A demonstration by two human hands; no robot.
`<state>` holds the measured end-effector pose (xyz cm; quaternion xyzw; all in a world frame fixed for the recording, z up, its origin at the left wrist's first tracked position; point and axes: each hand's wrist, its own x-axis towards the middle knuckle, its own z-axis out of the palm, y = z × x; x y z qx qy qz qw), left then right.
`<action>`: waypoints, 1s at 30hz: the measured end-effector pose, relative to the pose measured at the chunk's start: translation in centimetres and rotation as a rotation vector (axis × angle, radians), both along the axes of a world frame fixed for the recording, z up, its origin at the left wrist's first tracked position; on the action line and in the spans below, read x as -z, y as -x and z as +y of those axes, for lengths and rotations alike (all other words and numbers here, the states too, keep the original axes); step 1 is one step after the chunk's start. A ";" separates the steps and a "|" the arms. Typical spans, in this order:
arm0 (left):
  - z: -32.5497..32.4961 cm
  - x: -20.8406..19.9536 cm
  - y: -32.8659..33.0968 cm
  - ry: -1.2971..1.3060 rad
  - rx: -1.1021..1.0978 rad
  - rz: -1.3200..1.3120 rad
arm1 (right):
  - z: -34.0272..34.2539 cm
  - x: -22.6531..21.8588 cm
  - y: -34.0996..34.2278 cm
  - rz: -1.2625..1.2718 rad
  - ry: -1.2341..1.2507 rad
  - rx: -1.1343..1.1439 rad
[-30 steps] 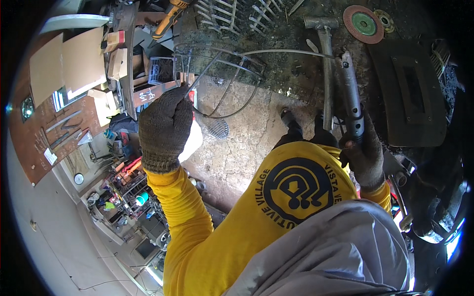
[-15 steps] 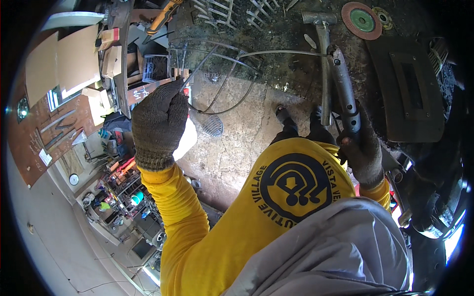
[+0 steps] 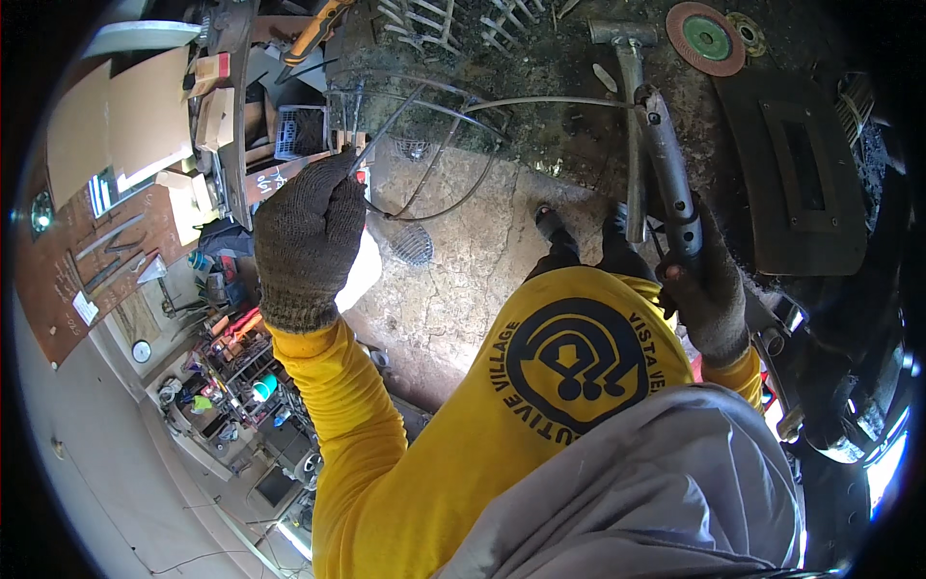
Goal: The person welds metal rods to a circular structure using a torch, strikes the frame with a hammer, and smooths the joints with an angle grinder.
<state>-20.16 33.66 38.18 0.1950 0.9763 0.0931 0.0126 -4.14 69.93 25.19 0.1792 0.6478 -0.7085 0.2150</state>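
My left hand (image 3: pixel 307 241), in a dark knitted glove, is closed on a frame of thin bent metal rods (image 3: pixel 552 100). The frame reaches out over the work table's edge, and one curved rod runs right. My right hand (image 3: pixel 712 289), gloved too, is wrapped round the near end of a grey metal pipe (image 3: pixel 667 159) with holes along its side. At the pipe's far end the rod meets it; whether it sits inside or only against it, I cannot tell. A T-shaped hammer (image 3: pixel 624 35) with a long metal handle lies just left of the pipe.
On the dark table (image 3: pixel 569 145) lie a flap disc (image 3: pixel 706 39), a welding mask (image 3: pixel 805 183) and several metal grates (image 3: pixel 424 24). An orange-and-black power tool (image 3: pixel 316 34) lies at the far left, near a small crate (image 3: pixel 300 132). A round wire grid (image 3: pixel 413 245) shows lower down, beyond the table edge.
The far end of the pipe has tipped slightly to the left, against the rod. Both hands keep their grips and have hardly moved.
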 end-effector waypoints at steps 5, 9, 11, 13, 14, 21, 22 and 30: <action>-0.1 0.0 0.0 -0.003 0.032 0.016 | 0.0 -0.2 0.2 -0.001 0.002 0.008; 0.2 -0.2 0.1 0.008 0.035 0.019 | 0.1 0.0 -0.1 -0.006 -0.004 0.005; 0.2 -0.3 0.0 0.000 0.003 -0.007 | 0.0 0.0 -0.1 -0.014 0.001 0.017; 0.2 -0.3 -0.1 -0.004 -0.008 -0.011 | 0.0 -0.5 0.3 -0.018 -0.003 -0.003; 0.1 -0.2 0.0 -0.008 0.001 -0.001 | -0.1 -0.6 0.4 -0.021 -0.009 -0.010; 0.0 -0.2 0.0 -0.021 0.025 0.005 | -0.4 -0.7 0.3 -0.009 0.051 0.067; -0.3 -0.1 0.1 -0.022 0.045 0.014 | -0.3 0.2 -0.1 0.035 0.092 0.073; 0.2 -0.5 0.2 -0.015 0.032 -0.006 | -0.8 0.4 -0.3 0.068 0.216 0.134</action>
